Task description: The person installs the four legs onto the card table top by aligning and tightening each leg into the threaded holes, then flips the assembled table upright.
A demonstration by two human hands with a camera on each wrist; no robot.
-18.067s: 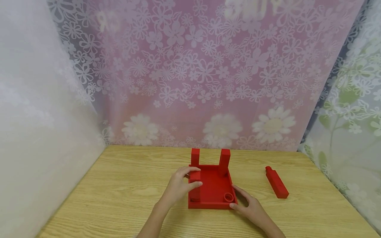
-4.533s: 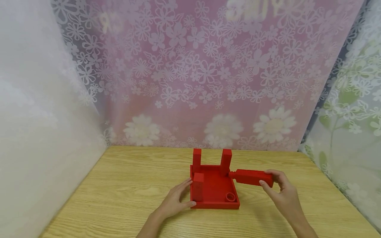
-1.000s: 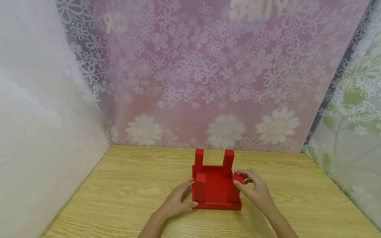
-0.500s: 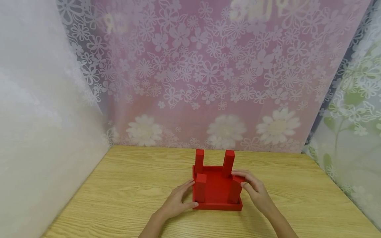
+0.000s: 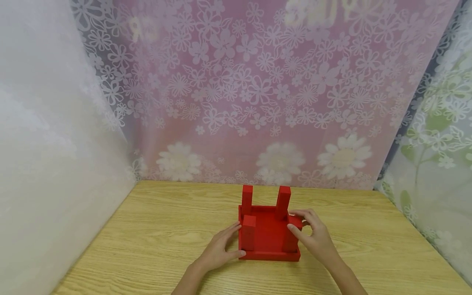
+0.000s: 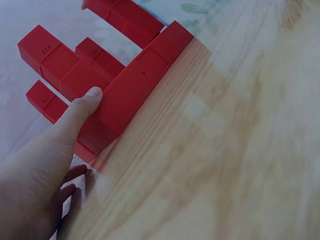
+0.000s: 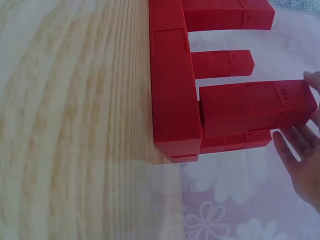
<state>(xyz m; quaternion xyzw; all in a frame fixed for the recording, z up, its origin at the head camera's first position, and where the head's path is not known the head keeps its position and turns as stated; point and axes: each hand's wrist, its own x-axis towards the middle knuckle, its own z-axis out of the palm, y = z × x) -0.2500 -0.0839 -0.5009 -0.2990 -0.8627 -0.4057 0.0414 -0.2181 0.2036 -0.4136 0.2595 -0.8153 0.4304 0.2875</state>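
Note:
A red toy tabletop [image 5: 271, 256] with a raised rim lies upside down on the wooden table. My left hand [image 5: 219, 250] grips its near left corner, thumb on the front side and fingers along the left side. At the near right corner, my right hand [image 5: 317, 235] pinches the upper end of an upright red square leg [image 5: 290, 241]. In the right wrist view a narrow dark gap shows between that leg [image 7: 255, 107] and the rim. Three other red legs stand at the remaining corners: near left [image 5: 248, 235], back left [image 5: 247, 198] and back right [image 5: 283, 200].
Wood-grained table surface [image 5: 169, 229] extends on both sides of the toy. Behind it hangs a pink flowered curtain [image 5: 239, 102]. Pale sheets close off the left side [image 5: 55, 143] and the right side [image 5: 439, 172].
Earlier the leg lay at right; my right hand picked it up and stood it in the near right corner. Lately it has turned there while my fingers shifted around its top. My left hand stays put.

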